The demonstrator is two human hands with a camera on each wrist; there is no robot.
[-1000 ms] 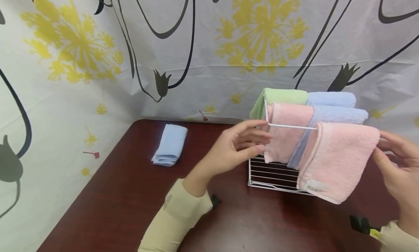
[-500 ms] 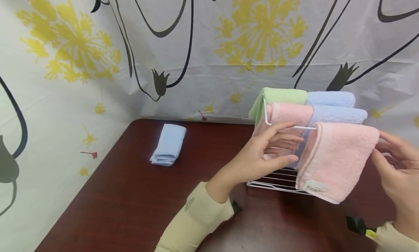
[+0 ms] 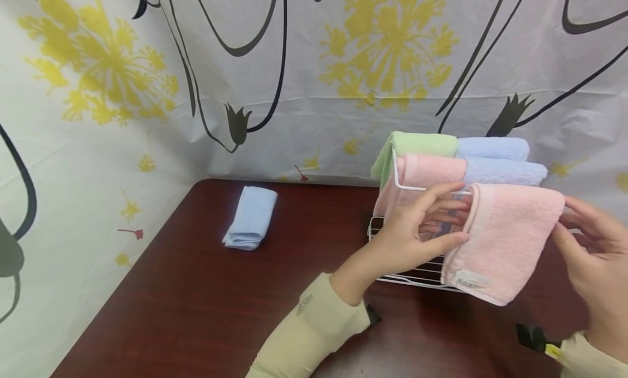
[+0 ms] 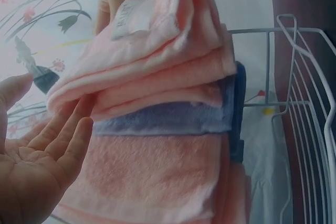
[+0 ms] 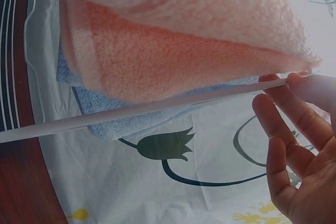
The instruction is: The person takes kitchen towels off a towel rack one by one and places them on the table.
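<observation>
A folded pink towel (image 3: 515, 231) hangs over the front bar of a white wire rack (image 3: 395, 168), its label near the lower edge. My left hand (image 3: 414, 236) is at the towel's left side, fingers extended; in the left wrist view the fingertips touch the lower folds of the pink towel (image 4: 142, 72). With thumb and forefinger, my right hand (image 5: 304, 129) pinches the upper end of the rack's side wire (image 5: 136, 111), right by the towel's corner. Behind hang another pink towel (image 3: 432, 168), a green towel (image 3: 424, 143) and blue towels (image 3: 505, 171).
A folded light-blue towel (image 3: 251, 217) lies on the dark red table (image 3: 196, 296), left of the rack. A patterned white curtain (image 3: 294, 67) stands behind and to the left of the table.
My left hand has moved right, from the rack's left corner to the left edge of the front pink towel. My right hand stays at the towel's right corner.
</observation>
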